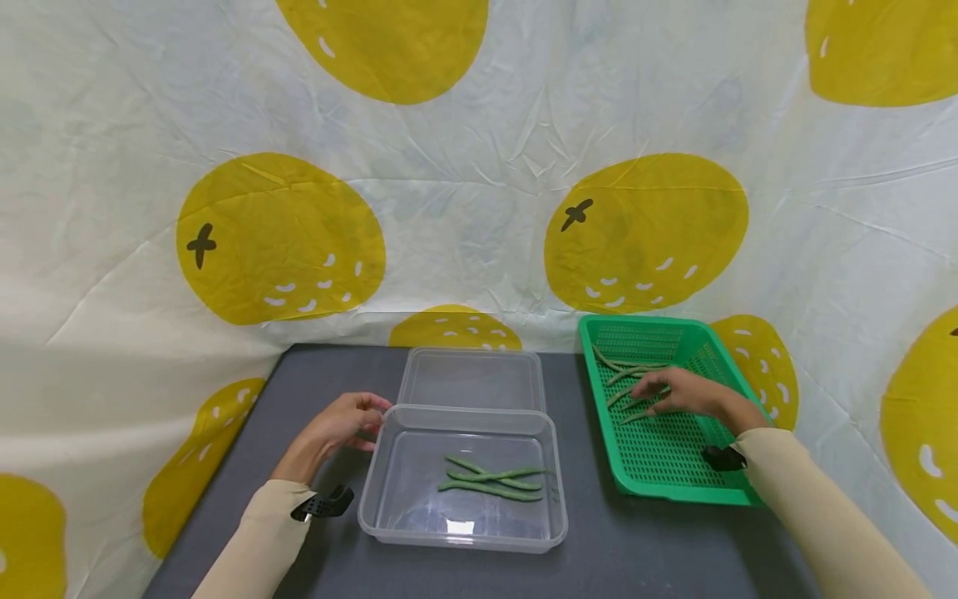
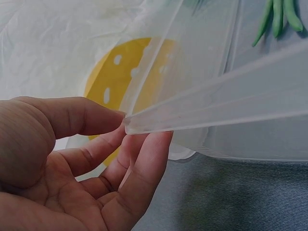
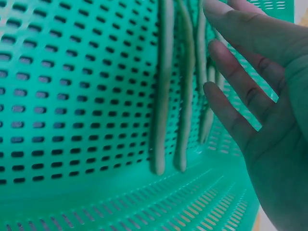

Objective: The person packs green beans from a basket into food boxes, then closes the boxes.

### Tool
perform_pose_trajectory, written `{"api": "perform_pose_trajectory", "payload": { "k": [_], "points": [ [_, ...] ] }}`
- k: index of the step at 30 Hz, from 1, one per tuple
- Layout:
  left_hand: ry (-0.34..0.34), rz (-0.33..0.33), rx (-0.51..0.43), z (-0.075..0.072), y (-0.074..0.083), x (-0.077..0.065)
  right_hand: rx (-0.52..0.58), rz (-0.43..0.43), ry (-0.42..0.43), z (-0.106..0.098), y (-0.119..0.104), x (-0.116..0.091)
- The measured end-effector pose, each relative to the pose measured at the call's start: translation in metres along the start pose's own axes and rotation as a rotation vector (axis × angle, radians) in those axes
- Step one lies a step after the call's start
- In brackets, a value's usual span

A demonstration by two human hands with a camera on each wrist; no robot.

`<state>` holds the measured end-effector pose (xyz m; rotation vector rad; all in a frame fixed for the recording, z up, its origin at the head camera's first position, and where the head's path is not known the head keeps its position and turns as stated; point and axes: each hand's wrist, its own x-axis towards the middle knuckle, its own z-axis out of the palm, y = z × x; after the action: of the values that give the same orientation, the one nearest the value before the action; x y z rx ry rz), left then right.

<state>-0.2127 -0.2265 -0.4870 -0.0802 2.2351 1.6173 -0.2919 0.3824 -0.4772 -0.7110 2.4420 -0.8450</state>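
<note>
A: What does the left hand (image 1: 340,426) have?
B: A corner of a clear container (image 1: 410,470), its rim pinched between thumb and fingers, the body extending to that hand's right on a dark table (image 1: 591,549)

A: And the right hand (image 1: 687,393)?
B: It reaches into a green basket (image 1: 651,466), fingers spread apart and only slightly bent; whether a fingertip touches a bean, I cannot tell

A: Where do the beans lie?
B: Several green beans (image 3: 165,86) lie in the basket, under and just beside the right hand's fingertips, while three more beans (image 1: 486,477) lie in the container, to the right of the left hand's pinch, two of them crossing

A: What surrounds the grips?
B: A clear lid (image 1: 471,378) lies flat beyond the container, ahead and to the right of the left hand; white cloth (image 1: 464,233) printed with yellow fruit hangs beyond both hands, and black straps (image 1: 329,503) circle the wrists below pale sleeves (image 1: 823,507)
</note>
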Motion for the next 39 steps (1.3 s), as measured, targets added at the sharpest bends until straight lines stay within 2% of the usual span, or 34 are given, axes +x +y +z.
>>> {"api": "perform_pose_trajectory", "payload": {
  "k": [12,19,27,33,39],
  "points": [
    [0.003,-0.006,0.004,0.0,0.001,0.002,-0.017,0.054,-0.018,0.006,0.02,0.001],
    [0.001,-0.004,0.005,0.0,0.0,0.003,-0.029,0.029,-0.009,0.006,0.029,-0.002],
    [0.001,-0.001,0.0,-0.001,0.0,0.001,-0.039,0.035,-0.004,0.008,0.03,-0.004],
    [-0.001,-0.002,-0.005,-0.001,0.0,0.001,-0.014,0.021,-0.006,0.01,0.034,-0.002],
    [0.001,0.0,0.007,-0.001,0.0,0.0,-0.105,-0.004,-0.006,0.009,0.031,-0.001]
  ]
}}
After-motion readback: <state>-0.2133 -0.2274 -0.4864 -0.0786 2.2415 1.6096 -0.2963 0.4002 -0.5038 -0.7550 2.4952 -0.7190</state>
